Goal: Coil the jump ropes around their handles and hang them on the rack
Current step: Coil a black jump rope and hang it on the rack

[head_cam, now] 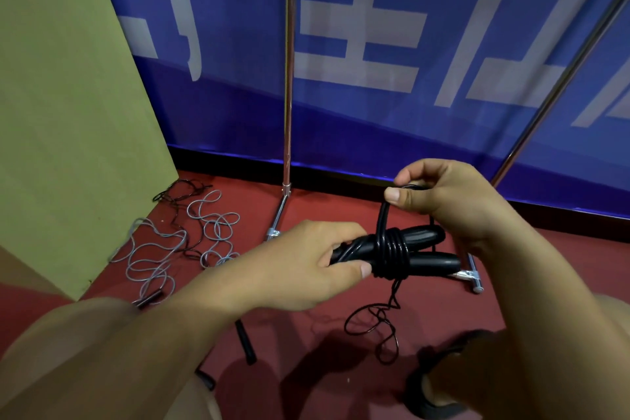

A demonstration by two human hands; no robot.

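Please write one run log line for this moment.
left hand grips black handles | right hand winds black rope | grey rope on floor

Blue banner (375, 44) with white characters, green board (68, 95), red floor (306, 334)

The only lettering observed stood on the blue banner (375, 106) behind the rack: large pale characters, cropped by the frame's upper edge. One in the middle resembled "主" or "生", but could not be confirmed. The flanking characters were cut off and unreadable. No other labels, brands or numbers were legible.
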